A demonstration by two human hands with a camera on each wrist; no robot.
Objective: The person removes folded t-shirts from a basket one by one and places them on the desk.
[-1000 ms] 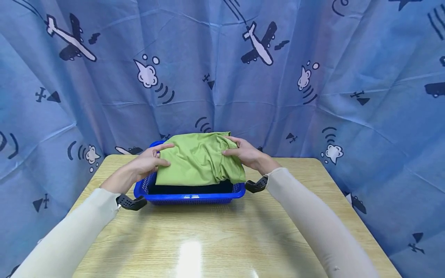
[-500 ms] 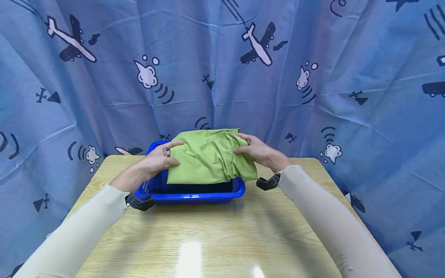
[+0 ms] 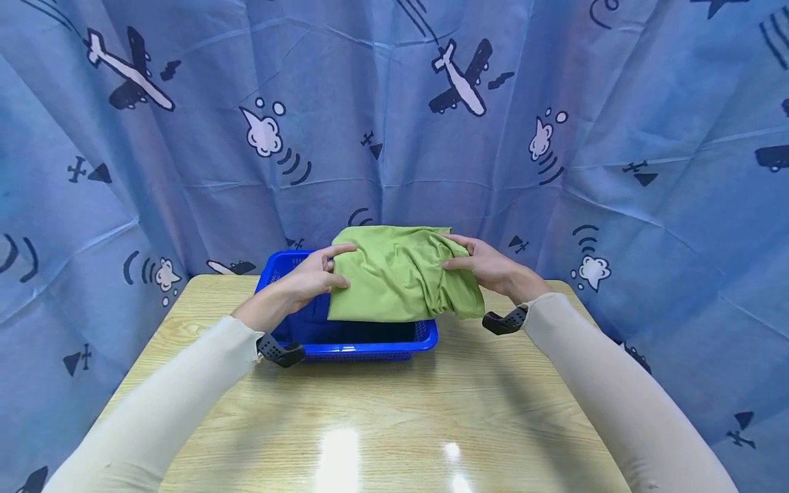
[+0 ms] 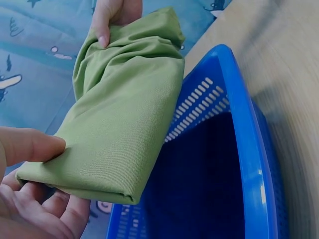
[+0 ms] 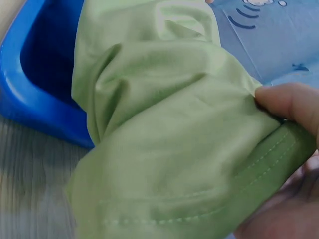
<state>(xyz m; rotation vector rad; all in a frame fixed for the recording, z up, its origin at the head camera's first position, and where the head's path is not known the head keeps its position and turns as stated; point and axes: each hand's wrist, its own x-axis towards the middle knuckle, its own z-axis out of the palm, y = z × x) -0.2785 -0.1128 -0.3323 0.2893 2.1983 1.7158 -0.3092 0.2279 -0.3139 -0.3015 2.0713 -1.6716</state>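
A folded light green garment (image 3: 401, 277) with a stitched hem, creased toward its right end, is held up over the blue basket (image 3: 370, 348) and past its right side. My left hand (image 3: 311, 277) pinches the garment's left end, thumb on top and fingers underneath, as the left wrist view shows. At the opposite end my right hand (image 3: 487, 263) pinches it near the hem; in the right wrist view the thumb (image 5: 286, 102) lies on top. Part of the basket is hidden behind the cloth. Something dark blue (image 4: 199, 174), perhaps cloth, lies inside the basket.
The basket stands on a wooden table (image 3: 394, 411) near its back edge. A blue curtain (image 3: 394, 123) printed with planes hangs behind and around the table. Black straps with camera mounts (image 3: 280, 350) sit on both wrists.
Both hands have carried the green garment to the right and slightly up, so more of the basket's left part shows. The basket has stayed in place.
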